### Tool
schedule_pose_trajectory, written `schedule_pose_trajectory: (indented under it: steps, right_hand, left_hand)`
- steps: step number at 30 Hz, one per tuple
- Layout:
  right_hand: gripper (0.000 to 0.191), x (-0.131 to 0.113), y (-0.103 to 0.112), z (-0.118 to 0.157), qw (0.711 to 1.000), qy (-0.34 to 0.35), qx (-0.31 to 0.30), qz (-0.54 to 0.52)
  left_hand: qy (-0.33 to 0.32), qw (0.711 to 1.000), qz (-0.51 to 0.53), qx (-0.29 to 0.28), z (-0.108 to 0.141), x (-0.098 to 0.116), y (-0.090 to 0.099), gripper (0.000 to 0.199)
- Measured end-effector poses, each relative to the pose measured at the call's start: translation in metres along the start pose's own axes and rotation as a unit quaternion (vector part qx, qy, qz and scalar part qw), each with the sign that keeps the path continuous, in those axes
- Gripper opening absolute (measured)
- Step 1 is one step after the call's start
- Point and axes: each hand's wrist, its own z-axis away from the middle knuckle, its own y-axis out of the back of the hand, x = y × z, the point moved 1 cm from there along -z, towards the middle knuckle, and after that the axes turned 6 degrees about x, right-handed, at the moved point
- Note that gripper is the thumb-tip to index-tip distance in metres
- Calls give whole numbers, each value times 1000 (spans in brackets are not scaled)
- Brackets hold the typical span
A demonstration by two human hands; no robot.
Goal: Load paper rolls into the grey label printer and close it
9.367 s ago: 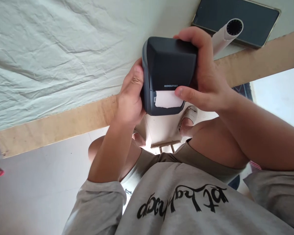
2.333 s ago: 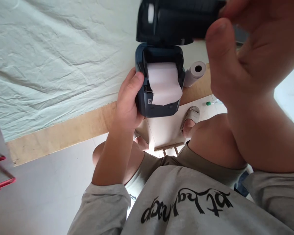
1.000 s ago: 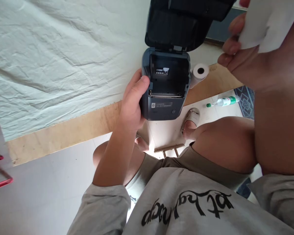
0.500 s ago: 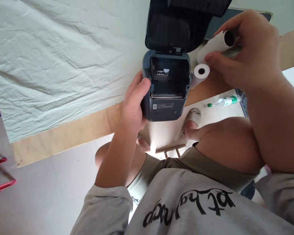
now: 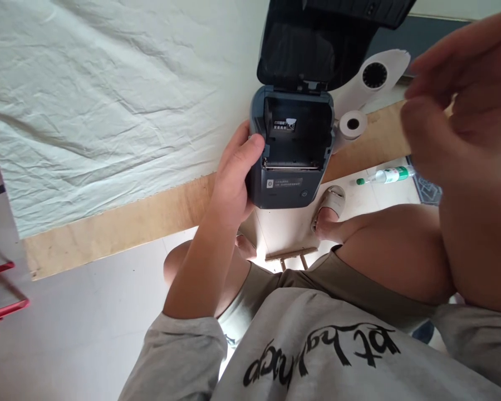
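My left hand point(image 5: 237, 172) is wrapped round the left side of a dark portable label printer point(image 5: 290, 186), thumb on its edge. The printer's lid point(image 5: 313, 55) is swung up, and its paper bay point(image 5: 296, 142) holds no roll. To the right of the printer stands a larger white paper roll point(image 5: 353, 94) with a dark core opening and a loose end of paper. A smaller white paper roll point(image 5: 350, 125) is close below it. My right hand point(image 5: 455, 106), blurred, is just right of the larger roll, apart from it, with fingers loosely bent and holding nothing.
A wrinkled pale cloth point(image 5: 121, 100) covers the table, leaving its wooden edge point(image 5: 121, 234) bare. Behind the rolls lies a dark flat panel point(image 5: 421, 42). On the floor are a plastic bottle with a green cap point(image 5: 388, 175) and a red-framed object point(image 5: 4, 312) at left.
My right hand has let go of the larger paper roll and drawn back to the right. The roll now stands by itself. The printer has shifted slightly right in the view.
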Motion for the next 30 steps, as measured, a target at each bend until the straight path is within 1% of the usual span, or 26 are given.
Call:
schedule_pose_trajectory:
  steps: [2, 3, 4, 6, 9, 11, 14, 15, 17, 19, 21, 24, 26, 28, 30]
  right_hand:
    - [38, -1, -8, 4, 993, 63, -84, 57]
    - [42, -1, -13, 5, 985, 82, -124, 89]
    - [44, 1, -18, 6, 978, 86, -151, 115]
    - [45, 4, -25, 7, 971, 88, -166, 150]
    - [47, 7, -28, 7, 972, 82, -172, 136]
    - [42, 7, -26, 7, 969, 94, -197, 116]
    - [28, 3, -23, 7, 961, 129, -227, 94]
    - [25, 1, -23, 8, 960, 137, -225, 93]
    - [22, -2, -24, 11, 963, 143, -204, 103]
    - [18, -5, -25, 14, 966, 139, -176, 125]
    - [16, -6, -27, 17, 967, 132, -161, 145]
    - [25, -5, -27, 20, 966, 125, -160, 157]
    - [33, -3, -27, 20, 972, 111, -151, 143]
    - [40, -1, -26, 18, 980, 92, -138, 111]
    - [41, 0, -23, 14, 990, 71, -109, 51]
  left_hand:
    - [-9, 1000, -2, -2, 0, -1, 0, 22]
    - [-13, 1000, -3, -4, -1, -1, 1, 22]
    - [-15, 1000, -4, -5, -1, -1, 1, 21]
    - [-15, 1000, -7, 0, -1, -1, 1, 21]
    - [-15, 1000, -10, 7, -2, -1, 2, 23]
    - [-15, 1000, -13, 4, -2, -1, 2, 25]
    - [-15, 1000, -26, 6, -2, -1, 2, 25]
    - [-15, 999, -29, 8, -2, -1, 1, 25]
    - [-18, 999, -32, 12, -3, -1, 1, 25]
    - [-17, 999, -34, 15, -3, -2, 1, 24]
    - [-17, 999, -34, 17, -3, -2, 2, 24]
    - [-16, 1000, -20, 12, -2, -3, 2, 24]
    - [-13, 1000, -14, 5, -2, -2, 2, 23]
    - [-9, 1000, -13, 2, -2, -2, 2, 22]
    - [-6, 1000, -16, 6, -2, -1, 2, 23]
